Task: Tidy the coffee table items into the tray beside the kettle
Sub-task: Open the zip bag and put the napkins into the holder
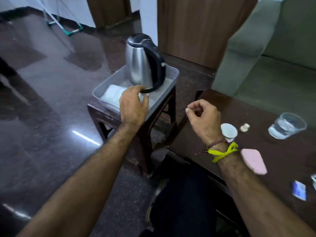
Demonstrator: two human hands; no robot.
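Note:
A grey plastic tray (106, 82) sits on a small dark stool, with a steel kettle (142, 62) standing in its far end and a white folded item (112, 95) in its near end. My left hand (132, 105) hovers over the tray's near part, fingers spread, touching the white item and the kettle's base. My right hand (204, 117) hangs between stool and coffee table, fingers curled loosely with nothing in them. On the dark coffee table (256, 108) lie a small white cup (229, 130), a pink pad (254, 160), a glass of water (287, 125), a small pale piece (244, 127) and a blue packet (299, 192).
A green sofa (273, 57) stands behind the coffee table. The stool (102, 115) stands on a glossy dark floor at the left. A wooden door panel (193, 28) rises behind the kettle. My dark trouser leg fills the bottom middle.

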